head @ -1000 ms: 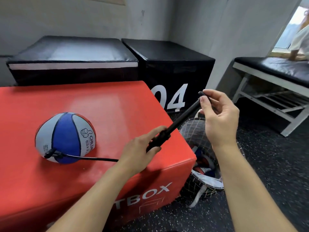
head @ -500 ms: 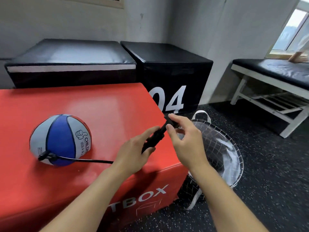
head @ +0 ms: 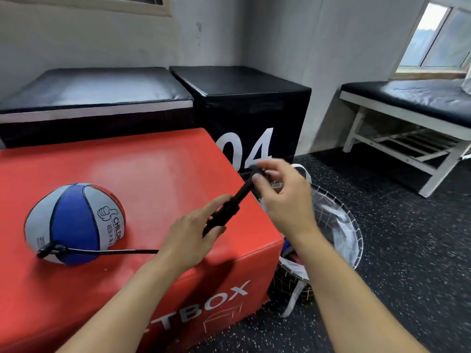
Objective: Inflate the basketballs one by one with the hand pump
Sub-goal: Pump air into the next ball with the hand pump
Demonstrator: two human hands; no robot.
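Pump gripped in both hands, hose connected to ball

Forearms enter from the bottom edge. The pump [head: 230, 210] is held tilted over the near right corner of the red box [head: 158, 169]. Its barrel is gripped by the left hand [head: 190, 236], fingers curled round the lower end. Its handle is pinched at the upper end by the right hand [head: 283, 200], thumb and fingers closed on it; the handle is blurred. A hose [head: 122, 251] is run along the box top from the pump to the ball [head: 74, 224], where it is attached low on the near side. The ball is seated on the left part of the box top. A net bag [head: 336, 225] is placed on the floor just beside the box. Two black boxes [head: 244, 98] are positioned behind, and a bench [head: 407, 98] is set at far right under a window.
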